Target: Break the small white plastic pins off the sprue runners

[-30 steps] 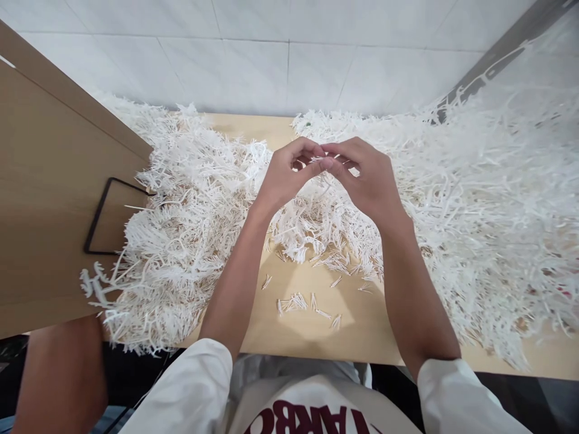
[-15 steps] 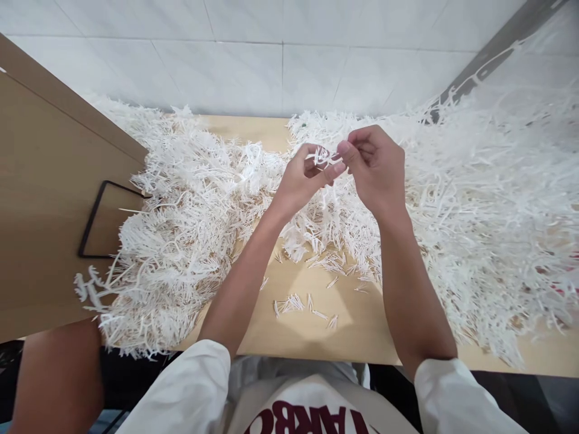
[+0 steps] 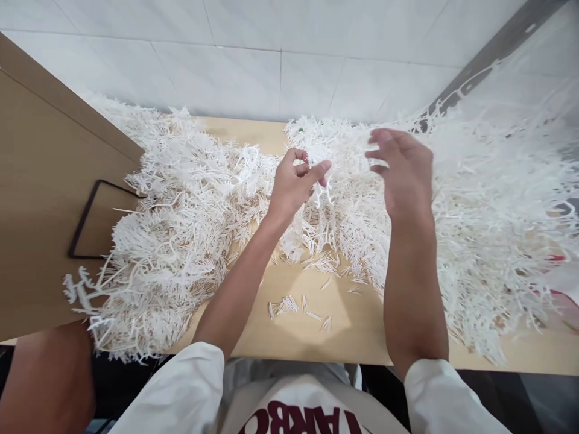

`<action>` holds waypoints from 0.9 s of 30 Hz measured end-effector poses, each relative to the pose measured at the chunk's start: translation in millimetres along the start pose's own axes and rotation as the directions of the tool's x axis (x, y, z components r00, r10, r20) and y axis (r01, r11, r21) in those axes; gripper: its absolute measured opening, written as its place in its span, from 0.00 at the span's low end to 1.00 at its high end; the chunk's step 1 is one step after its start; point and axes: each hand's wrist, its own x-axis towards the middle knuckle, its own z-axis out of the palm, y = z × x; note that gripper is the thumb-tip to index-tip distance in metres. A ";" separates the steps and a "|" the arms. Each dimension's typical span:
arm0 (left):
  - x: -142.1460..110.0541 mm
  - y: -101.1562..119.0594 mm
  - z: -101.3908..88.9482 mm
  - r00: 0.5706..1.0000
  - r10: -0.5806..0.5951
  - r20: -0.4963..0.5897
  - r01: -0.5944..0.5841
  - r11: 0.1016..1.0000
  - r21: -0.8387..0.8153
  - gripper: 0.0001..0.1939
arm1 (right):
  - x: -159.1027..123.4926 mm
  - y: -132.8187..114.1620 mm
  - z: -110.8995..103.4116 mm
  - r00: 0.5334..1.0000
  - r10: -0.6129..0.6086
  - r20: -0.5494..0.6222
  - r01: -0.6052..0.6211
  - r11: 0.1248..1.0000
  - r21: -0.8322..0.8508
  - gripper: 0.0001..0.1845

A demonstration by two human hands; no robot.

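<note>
My left hand (image 3: 294, 181) is closed, thumb against fingers, around a white branched plastic piece (image 3: 324, 196) whose thin prongs hang below the thumb. My right hand (image 3: 404, 169) is raised to the right of it, fingers spread apart and slightly blurred, with nothing visible in them. Beneath and behind both hands lies a heap of similar white branched pieces (image 3: 357, 223). Small loose white sticks (image 3: 287, 304) lie on the bare table top (image 3: 294, 337) between my forearms.
A second white heap (image 3: 167, 241) covers the table's left side, against a brown board (image 3: 45, 181) with a black wire loop (image 3: 84, 220). Further white pieces (image 3: 497, 229) pile high on the right. A tiled wall (image 3: 235, 78) stands behind. Another person's arm or leg (image 3: 49, 380) shows at lower left.
My right hand has moved away to the right from my left hand, and its fingers have opened. The left hand has shifted slightly left, still gripping white plastic.
</note>
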 end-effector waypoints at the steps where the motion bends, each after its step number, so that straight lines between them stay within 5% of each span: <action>1: 0.9 -0.6 -1.6 1.000 0.016 0.002 -0.016 1.000 0.017 0.15 | -3.4 -7.4 4.1 0.998 -0.003 0.067 0.003 1.000 -0.005 0.25; 5: 0.5 -0.5 -3.9 0.995 0.098 0.036 -0.101 0.990 0.100 0.18 | -15.2 -33.2 27.4 0.965 -0.030 0.262 0.029 1.000 0.007 0.24; 11: -5.2 4.1 3.7 0.996 0.088 -0.012 -0.087 0.993 0.085 0.16 | -17.8 -34.7 39.6 0.997 -0.067 0.033 0.065 0.996 0.054 0.21; 18: -5.1 3.0 4.0 0.989 0.128 0.069 -0.137 0.982 0.130 0.11 | -19.2 -3.5 71.8 0.988 0.136 -0.077 -0.113 0.963 0.246 0.24; 23: -10.5 15.3 -2.6 0.978 0.093 0.188 -0.118 0.985 0.127 0.11 | -6.5 21.3 54.4 0.943 0.272 -0.191 -0.208 0.931 0.299 0.24; 27: -7.0 14.3 -7.1 0.996 0.083 0.024 -0.085 0.989 0.125 0.10 | -5.7 9.4 34.4 0.961 0.275 0.032 -0.275 0.934 0.227 0.19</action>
